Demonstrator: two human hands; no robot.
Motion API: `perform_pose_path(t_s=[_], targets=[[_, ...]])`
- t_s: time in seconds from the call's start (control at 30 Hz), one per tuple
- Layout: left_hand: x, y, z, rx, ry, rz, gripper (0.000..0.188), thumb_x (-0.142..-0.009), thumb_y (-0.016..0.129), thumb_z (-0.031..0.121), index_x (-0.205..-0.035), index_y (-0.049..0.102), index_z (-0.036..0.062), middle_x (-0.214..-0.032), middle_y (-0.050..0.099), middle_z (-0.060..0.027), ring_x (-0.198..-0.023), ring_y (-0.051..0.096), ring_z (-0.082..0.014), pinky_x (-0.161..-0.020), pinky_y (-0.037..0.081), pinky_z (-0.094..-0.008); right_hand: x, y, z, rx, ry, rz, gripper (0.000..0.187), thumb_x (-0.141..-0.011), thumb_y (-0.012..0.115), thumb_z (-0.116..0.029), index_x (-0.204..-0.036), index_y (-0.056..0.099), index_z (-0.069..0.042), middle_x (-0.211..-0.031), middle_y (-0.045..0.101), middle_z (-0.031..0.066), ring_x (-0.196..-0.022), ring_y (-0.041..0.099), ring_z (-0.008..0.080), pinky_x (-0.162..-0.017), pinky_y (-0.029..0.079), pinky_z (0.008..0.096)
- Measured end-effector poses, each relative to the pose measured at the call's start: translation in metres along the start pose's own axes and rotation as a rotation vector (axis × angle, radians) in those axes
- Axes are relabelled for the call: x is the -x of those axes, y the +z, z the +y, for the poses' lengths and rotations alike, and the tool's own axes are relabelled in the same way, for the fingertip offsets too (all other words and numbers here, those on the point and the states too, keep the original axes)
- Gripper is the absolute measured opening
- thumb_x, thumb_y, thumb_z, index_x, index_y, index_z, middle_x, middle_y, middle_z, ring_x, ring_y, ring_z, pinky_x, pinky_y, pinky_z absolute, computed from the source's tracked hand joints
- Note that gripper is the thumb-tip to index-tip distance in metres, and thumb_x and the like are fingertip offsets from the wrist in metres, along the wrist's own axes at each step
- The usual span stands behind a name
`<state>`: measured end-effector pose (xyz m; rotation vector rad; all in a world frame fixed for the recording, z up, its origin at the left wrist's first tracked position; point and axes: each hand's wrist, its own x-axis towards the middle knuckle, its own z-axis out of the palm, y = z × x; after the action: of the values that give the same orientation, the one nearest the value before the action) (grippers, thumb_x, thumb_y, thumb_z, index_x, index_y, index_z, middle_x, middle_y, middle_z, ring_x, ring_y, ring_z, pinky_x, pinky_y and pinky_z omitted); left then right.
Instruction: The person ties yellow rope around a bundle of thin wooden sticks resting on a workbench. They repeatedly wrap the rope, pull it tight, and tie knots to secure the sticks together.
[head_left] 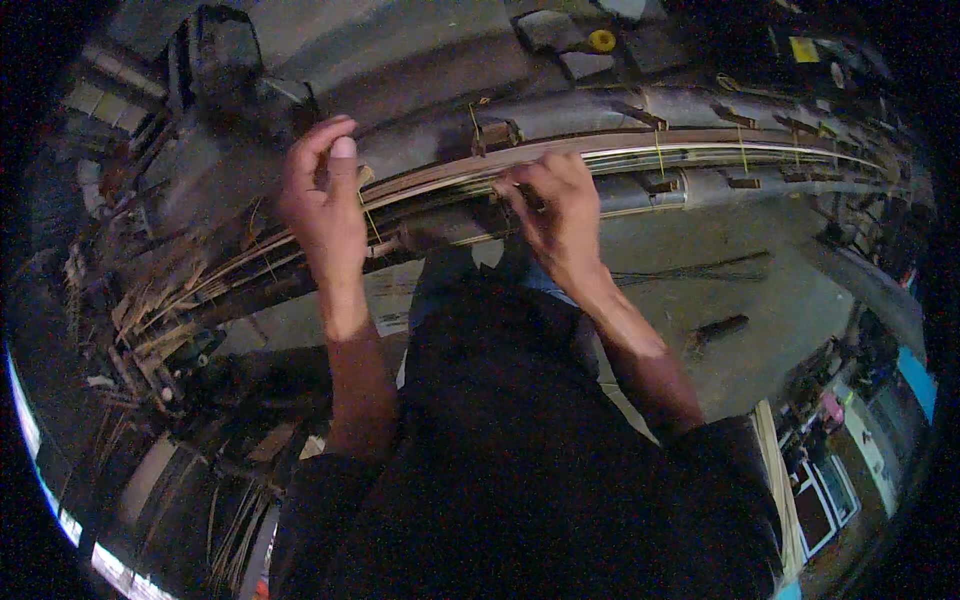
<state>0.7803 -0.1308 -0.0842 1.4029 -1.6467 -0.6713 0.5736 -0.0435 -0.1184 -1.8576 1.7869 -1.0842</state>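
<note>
A bundle of long thin strips [420, 177], brown and pale, probably wood or cane, runs across in front of me in a shallow arc. Yellow ties [659, 155] cross it at intervals. My left hand [325, 205] is raised at the left part of the bundle, its fingers curled toward the thumb. Over the middle of the bundle, my right hand [562, 210] is closed in a pinch with the knuckles up. Whatever either hand pinches is too small or hidden to make out.
Two grey pipes, a far pipe [590, 108] and a near pipe [715, 187], flank the bundle and carry short brackets [740, 182]. Thin rods [690, 270] and a dark piece [722, 328] lie on the floor at right. A yellow roll [601, 41] sits at the back.
</note>
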Motion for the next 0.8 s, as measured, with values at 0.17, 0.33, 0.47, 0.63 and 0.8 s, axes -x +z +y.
perform_pose_path(t_s=[0.17, 0.33, 0.47, 0.63, 0.8], targets=[[0.012, -0.004, -0.014, 0.109, -0.061, -0.1, 0.012, -0.088, 0.061, 0.011, -0.096, 0.067, 0.0035, -0.092, 0.067, -0.0068, -0.087, 0.062, -0.0176, -0.08, 0.046, -0.0287, 0.058, -0.045, -0.045, -0.183, 0.354, -0.033, 0.007, -0.079, 0.07, -0.007, -0.085, 0.067, -0.006, -0.082, 0.062, 0.0106, -0.074, 0.057, 0.0289, -0.067, 0.045, 0.0362], [0.019, -0.01, -0.014, 0.184, 0.002, -0.189, 0.01, -0.086, 0.062, 0.01, -0.094, 0.067, 0.0051, -0.092, 0.067, -0.0104, -0.086, 0.063, -0.0247, -0.079, 0.047, -0.0316, 0.062, -0.012, -0.055, -0.012, 0.312, -0.064, 0.006, -0.084, 0.066, -0.005, -0.087, 0.065, 0.0, -0.08, 0.06, 0.0056, -0.072, 0.056, 0.016, -0.062, 0.043, 0.0269], [0.024, -0.012, -0.002, 0.195, 0.065, -0.215, 0.01, -0.086, 0.062, 0.011, -0.094, 0.066, 0.0063, -0.095, 0.066, -0.011, -0.091, 0.064, -0.0274, -0.08, 0.048, -0.0353, 0.068, 0.009, -0.035, -0.214, 0.736, -0.215, 0.013, -0.089, 0.061, -0.011, -0.097, 0.065, -0.001, -0.087, 0.062, 0.0032, -0.074, 0.057, 0.0158, -0.063, 0.045, 0.0289], [0.035, 0.019, 0.001, 0.144, 0.082, -0.409, 0.032, -0.087, 0.06, 0.013, -0.117, 0.053, 0.0032, -0.104, 0.065, -0.0166, -0.097, 0.062, -0.0353, -0.083, 0.049, -0.0418, 0.092, 0.058, -0.009, -0.88, 1.309, -0.327, 0.027, -0.088, 0.062, -0.01, -0.114, 0.06, -0.006, -0.101, 0.064, 0.0071, -0.079, 0.059, 0.0163, -0.067, 0.048, 0.0283], [0.074, 0.051, -0.035, -0.283, 0.27, -0.371, 0.034, -0.086, 0.06, 0.018, -0.118, 0.055, 0.0053, -0.101, 0.065, -0.0153, -0.096, 0.061, -0.034, -0.085, 0.047, -0.043, -0.058, -0.094, -0.106, 0.103, -0.119, -0.432, 0.023, -0.079, 0.065, -0.018, -0.098, 0.067, -0.006, -0.093, 0.067, 0.0137, -0.086, 0.065, 0.0265, -0.074, 0.052, 0.0361]])
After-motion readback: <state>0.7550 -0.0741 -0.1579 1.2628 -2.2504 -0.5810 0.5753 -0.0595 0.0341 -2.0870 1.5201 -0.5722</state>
